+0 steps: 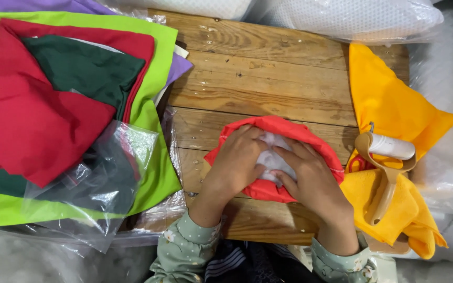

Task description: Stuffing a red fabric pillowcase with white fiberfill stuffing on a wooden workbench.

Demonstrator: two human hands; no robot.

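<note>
**Two hands press white filling into a red cloth cover**

At the middle of a plank table (268,78), the fingers (251,137) of the left hand (237,160) are curled together and dug into the opening of a red cloth cover (289,131), their tips against the soft white filling (274,157) that shows inside it. The fingers (295,152) of the right hand (313,178) lie slightly spread, pressed down on the same white filling and the lower rim of the red cloth. The cover is rounded and puffed, its matte fabric gathered in an arc around both hands; the filling looks fluffy and lumpy. The cover sits directly beneath and between the two hands, near the table's front edge.

Both wrists emerge from pale green sleeves (184,251) with a small floral print. Just right of the right hand, a crumpled yellow cloth (394,105) carries a lint roller (391,152) with a white roll and a tan handle; a red loop, perhaps a scissors handle, shows beside it. Left of the table lies a stack of folded cloths (38,126) in red, dark green, lime and purple, partly under a clear plastic bag (95,183). White padded wrapping (342,18) borders the table's far edge.
</note>
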